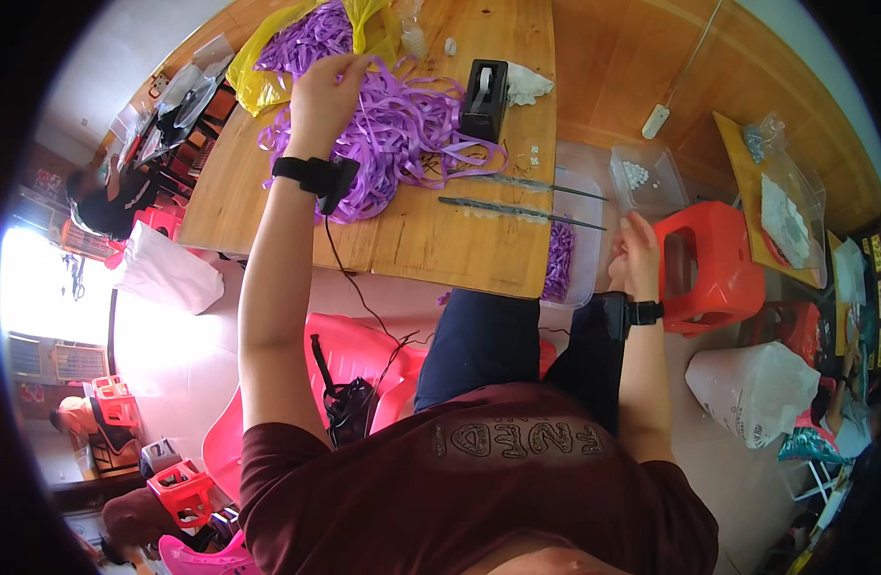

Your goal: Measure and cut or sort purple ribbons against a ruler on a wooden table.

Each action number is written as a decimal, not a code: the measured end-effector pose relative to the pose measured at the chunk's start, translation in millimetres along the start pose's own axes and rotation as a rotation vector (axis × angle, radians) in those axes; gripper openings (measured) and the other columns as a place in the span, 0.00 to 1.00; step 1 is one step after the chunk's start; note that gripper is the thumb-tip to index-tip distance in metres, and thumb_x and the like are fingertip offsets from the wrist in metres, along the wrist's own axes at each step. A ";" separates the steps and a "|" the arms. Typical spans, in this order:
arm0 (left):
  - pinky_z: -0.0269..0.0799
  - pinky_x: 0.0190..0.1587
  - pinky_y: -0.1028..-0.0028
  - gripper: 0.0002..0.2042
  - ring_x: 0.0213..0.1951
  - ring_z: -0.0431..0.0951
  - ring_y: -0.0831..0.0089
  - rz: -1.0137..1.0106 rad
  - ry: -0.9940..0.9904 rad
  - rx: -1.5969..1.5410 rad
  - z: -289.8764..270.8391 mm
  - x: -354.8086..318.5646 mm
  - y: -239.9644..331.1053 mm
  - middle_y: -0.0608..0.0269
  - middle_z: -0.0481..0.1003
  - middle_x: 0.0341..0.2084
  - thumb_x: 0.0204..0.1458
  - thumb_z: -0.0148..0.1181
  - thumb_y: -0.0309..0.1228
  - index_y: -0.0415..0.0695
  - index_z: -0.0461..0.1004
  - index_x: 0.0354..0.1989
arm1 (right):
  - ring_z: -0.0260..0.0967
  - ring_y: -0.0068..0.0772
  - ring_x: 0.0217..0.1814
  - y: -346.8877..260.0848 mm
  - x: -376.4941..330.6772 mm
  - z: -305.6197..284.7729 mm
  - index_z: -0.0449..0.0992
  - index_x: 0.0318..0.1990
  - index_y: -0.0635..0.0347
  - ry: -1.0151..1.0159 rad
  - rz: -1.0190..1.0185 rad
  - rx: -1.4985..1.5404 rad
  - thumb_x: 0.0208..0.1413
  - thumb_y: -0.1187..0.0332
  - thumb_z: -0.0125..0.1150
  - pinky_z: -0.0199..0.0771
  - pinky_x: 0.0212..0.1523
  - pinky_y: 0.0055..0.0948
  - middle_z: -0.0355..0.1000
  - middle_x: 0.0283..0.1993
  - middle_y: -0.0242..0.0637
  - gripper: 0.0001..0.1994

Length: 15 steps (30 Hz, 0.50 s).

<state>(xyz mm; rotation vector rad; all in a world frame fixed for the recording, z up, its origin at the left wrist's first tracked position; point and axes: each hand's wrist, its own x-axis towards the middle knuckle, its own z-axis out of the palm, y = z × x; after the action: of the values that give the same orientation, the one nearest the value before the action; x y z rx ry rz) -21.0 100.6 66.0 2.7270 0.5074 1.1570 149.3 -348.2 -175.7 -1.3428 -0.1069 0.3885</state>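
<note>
Tabletop (412,251), light-brown wood. Directly on it: purple ribbons (393,144), one loose tangled heap; yellow plastic bag (254,88), open, at the far side, more ribbon inside; black tape dispenser (480,125), beside the heap; crumpled white sheet (529,85); two slender dark rods (575,223), overhanging the right edge.

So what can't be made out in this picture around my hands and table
All in the head view:
Left hand: grip too small to tell whether it pinches ribbon.
Right hand: its own curl hides whether it holds anything.
Yellow bag: cut off by the picture's upper edge.
Tub: left side hidden by the table.
</note>
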 end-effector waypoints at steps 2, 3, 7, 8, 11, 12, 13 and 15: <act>0.74 0.34 0.74 0.12 0.30 0.79 0.75 -0.158 0.087 -0.553 -20.6 2.9 41.4 0.63 0.80 0.27 0.58 0.62 0.38 0.41 0.82 0.41 | 0.68 0.18 0.36 -32.4 -17.1 8.6 0.74 0.55 0.61 0.153 -0.238 0.002 0.60 0.67 0.64 0.68 0.36 0.16 0.73 0.39 0.28 0.17; 0.74 0.34 0.74 0.12 0.30 0.79 0.75 -0.156 0.093 -0.554 -34.7 2.6 58.1 0.63 0.80 0.27 0.58 0.62 0.38 0.41 0.82 0.41 | 0.66 0.16 0.35 -55.5 -30.1 21.6 0.74 0.55 0.62 0.211 -0.295 0.043 0.61 0.68 0.63 0.67 0.36 0.15 0.72 0.38 0.28 0.16; 0.70 0.29 0.80 0.12 0.26 0.74 0.86 -0.055 -0.106 -0.975 -81.5 -15.1 134.3 0.69 0.78 0.24 0.59 0.62 0.36 0.40 0.81 0.42 | 0.65 0.16 0.34 -112.5 -73.0 61.9 0.73 0.56 0.62 0.100 -0.544 -0.045 0.60 0.72 0.62 0.69 0.37 0.17 0.71 0.39 0.28 0.17; 0.70 0.28 0.79 0.12 0.26 0.75 0.85 0.045 -0.171 -0.883 -83.7 -23.3 152.6 0.68 0.78 0.24 0.59 0.62 0.36 0.40 0.81 0.43 | 0.66 0.16 0.34 -124.2 -86.4 80.5 0.74 0.56 0.63 -0.068 -0.573 -0.020 0.60 0.73 0.62 0.69 0.36 0.17 0.72 0.38 0.28 0.17; 0.71 0.28 0.78 0.11 0.25 0.77 0.81 0.217 -0.378 -0.828 -79.6 -52.7 187.8 0.64 0.79 0.23 0.59 0.62 0.35 0.40 0.81 0.41 | 0.69 0.16 0.32 -152.3 -119.7 136.0 0.75 0.55 0.64 -0.530 -0.428 -0.149 0.61 0.73 0.60 0.70 0.34 0.18 0.75 0.34 0.30 0.15; 0.72 0.31 0.78 0.11 0.27 0.77 0.82 0.174 -0.562 -0.797 -72.3 -60.3 195.5 0.64 0.79 0.26 0.60 0.60 0.33 0.39 0.79 0.45 | 0.69 0.16 0.32 -150.8 -121.3 144.4 0.75 0.55 0.64 -0.525 -0.427 -0.154 0.61 0.73 0.60 0.70 0.34 0.18 0.75 0.34 0.30 0.15; 0.73 0.34 0.79 0.13 0.30 0.77 0.82 0.131 -0.744 -0.759 -66.5 -67.6 199.2 0.64 0.79 0.28 0.61 0.58 0.30 0.37 0.77 0.50 | 0.70 0.17 0.31 -148.2 -119.0 151.9 0.76 0.54 0.64 -0.502 -0.377 -0.079 0.63 0.71 0.58 0.71 0.33 0.18 0.76 0.34 0.30 0.13; 0.74 0.36 0.78 0.15 0.30 0.77 0.82 0.083 -0.750 -0.739 -61.2 -81.4 200.5 0.65 0.79 0.28 0.61 0.59 0.31 0.38 0.75 0.53 | 0.72 0.19 0.30 -140.9 -104.2 144.6 0.77 0.50 0.63 -0.397 -0.385 0.019 0.67 0.65 0.55 0.72 0.32 0.19 0.77 0.36 0.32 0.12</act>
<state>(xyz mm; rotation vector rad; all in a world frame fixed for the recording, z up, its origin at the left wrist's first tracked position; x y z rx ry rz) -67.0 -116.1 104.4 2.2581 -0.1250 0.1755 39.4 -273.4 8.5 -1.1795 -0.6799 0.3216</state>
